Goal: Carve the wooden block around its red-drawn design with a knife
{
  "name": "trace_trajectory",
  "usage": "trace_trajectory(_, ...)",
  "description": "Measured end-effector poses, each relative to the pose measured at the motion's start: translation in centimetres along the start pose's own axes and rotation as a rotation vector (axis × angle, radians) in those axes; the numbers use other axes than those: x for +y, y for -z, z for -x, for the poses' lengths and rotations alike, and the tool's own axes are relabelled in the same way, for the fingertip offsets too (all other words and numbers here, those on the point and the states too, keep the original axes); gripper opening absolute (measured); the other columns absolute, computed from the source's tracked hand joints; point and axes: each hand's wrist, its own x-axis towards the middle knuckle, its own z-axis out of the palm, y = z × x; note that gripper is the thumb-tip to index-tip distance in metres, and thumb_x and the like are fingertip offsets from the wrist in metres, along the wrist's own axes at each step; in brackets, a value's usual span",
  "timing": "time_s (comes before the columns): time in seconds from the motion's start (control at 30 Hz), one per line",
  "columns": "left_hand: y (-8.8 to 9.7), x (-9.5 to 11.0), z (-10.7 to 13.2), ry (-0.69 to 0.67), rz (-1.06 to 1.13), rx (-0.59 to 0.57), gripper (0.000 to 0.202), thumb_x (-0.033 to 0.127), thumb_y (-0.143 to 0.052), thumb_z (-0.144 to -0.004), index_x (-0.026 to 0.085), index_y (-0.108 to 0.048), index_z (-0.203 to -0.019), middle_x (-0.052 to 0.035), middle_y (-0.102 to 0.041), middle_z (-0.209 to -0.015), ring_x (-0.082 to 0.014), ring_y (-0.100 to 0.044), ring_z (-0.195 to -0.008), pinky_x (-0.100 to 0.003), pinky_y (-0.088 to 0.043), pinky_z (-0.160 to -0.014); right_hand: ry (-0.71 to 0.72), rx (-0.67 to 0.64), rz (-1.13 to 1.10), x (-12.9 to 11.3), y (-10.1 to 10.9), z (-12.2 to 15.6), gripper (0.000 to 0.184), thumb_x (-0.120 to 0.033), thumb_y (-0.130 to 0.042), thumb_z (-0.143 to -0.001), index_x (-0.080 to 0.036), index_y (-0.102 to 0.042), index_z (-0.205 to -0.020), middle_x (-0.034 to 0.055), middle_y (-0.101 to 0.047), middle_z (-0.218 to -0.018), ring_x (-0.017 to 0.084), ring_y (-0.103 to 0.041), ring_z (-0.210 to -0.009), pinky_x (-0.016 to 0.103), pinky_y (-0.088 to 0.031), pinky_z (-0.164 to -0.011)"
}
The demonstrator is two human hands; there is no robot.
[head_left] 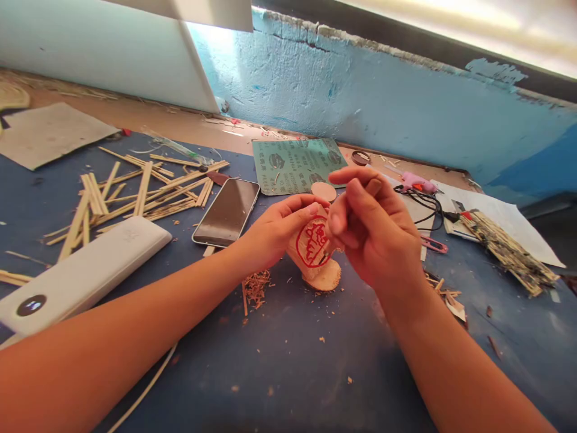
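A small wooden piece (297, 248) with a red outlined drawing inside a red circle stands on a rough-edged round wood slice (325, 279). My left hand (274, 231) grips it from the left, thumb and fingers at its upper edge. Close by its right side, my right hand (383, 231) is raised with fingers curled and pinched; whatever they hold is hidden. Behind the piece sits a pale round disc (323, 192). Reddish-brown shavings (256, 290) lie beside my left wrist.
Left of my hands are a phone (228, 211), a white power bank (85, 273) and scattered wooden sticks (144, 189). Green sandpaper (293, 165) lies near the blue wall. At right are a pink glue gun (418, 182), black cable and a bark-like bundle (509, 251).
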Motion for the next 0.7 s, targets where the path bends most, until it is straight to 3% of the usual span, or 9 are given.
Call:
trace_trajectory(0.1,0.0,0.1,-0.1,0.004,0.002,0.003,0.040,0.042,-0.091,-0.087,0.019,-0.076,-0.115,-0.0033,-0.080,-0.100,-0.0176,-0.073,-0.087,-0.029,-0.058,-0.080,-0.012,-0.038,0.001,0.8,0.2,0.3,0.043,-0.059,-0.047,-0.112,-0.030,-0.060,-0.082,-0.0077,-0.032,-0.053,0.015,-0.034,-0.041,0.030,-0.037,-0.040)
trace_trajectory(0.17,0.0,0.1,-0.1,0.003,-0.013,0.003,0.038,0.042,-0.090,-0.088,0.020,-0.077,-0.115,-0.0037,-0.081,-0.103,-0.0178,-0.074,-0.089,-0.030,-0.058,-0.081,-0.025,-0.053,-0.017,1.1,0.1,0.7,0.051,-0.060,-0.041,-0.112,-0.030,-0.054,-0.074,-0.0073,-0.026,-0.052,0.014,-0.029,-0.039,0.030,-0.034,-0.039)
trace_trajectory(0.33,0.0,0.1,-0.1,0.007,-0.049,0.043,0.029,0.041,-0.085,-0.092,0.020,-0.077,-0.111,-0.0027,-0.080,-0.106,-0.0166,-0.073,-0.091,-0.031,-0.057,-0.086,0.059,-0.104,-0.287,1.4,-1.6,1.7,0.046,-0.049,-0.054,-0.111,-0.026,-0.045,-0.072,-0.0073,-0.030,-0.055,0.012,-0.027,-0.042,0.027,-0.030,-0.040)
trace_trajectory(0.5,-0.1,0.4,0.0,0.034,-0.095,0.050,0.029,0.042,-0.082,-0.094,0.020,-0.076,-0.113,-0.0034,-0.080,-0.100,-0.0183,-0.073,-0.087,-0.033,-0.057,-0.085,0.156,-0.017,-0.191,2.0,-2.6,1.9,0.041,-0.046,-0.057,-0.110,-0.027,-0.047,-0.075,-0.0078,-0.037,-0.056,0.012,-0.038,-0.041,0.028,-0.038,-0.042)
trace_trajectory(0.7,-0.2,0.5,0.0,0.061,-0.075,0.047,0.033,0.042,-0.084,-0.093,0.021,-0.078,-0.116,-0.0032,-0.080,-0.102,-0.0174,-0.073,-0.091,-0.032,-0.058,-0.087,0.142,-0.056,-0.218,2.1,-2.5,1.6,0.043,-0.045,-0.059,-0.109,-0.026,-0.044,-0.073,-0.0078,-0.034,-0.056,0.011,-0.034,-0.041,0.026,-0.036,-0.042)
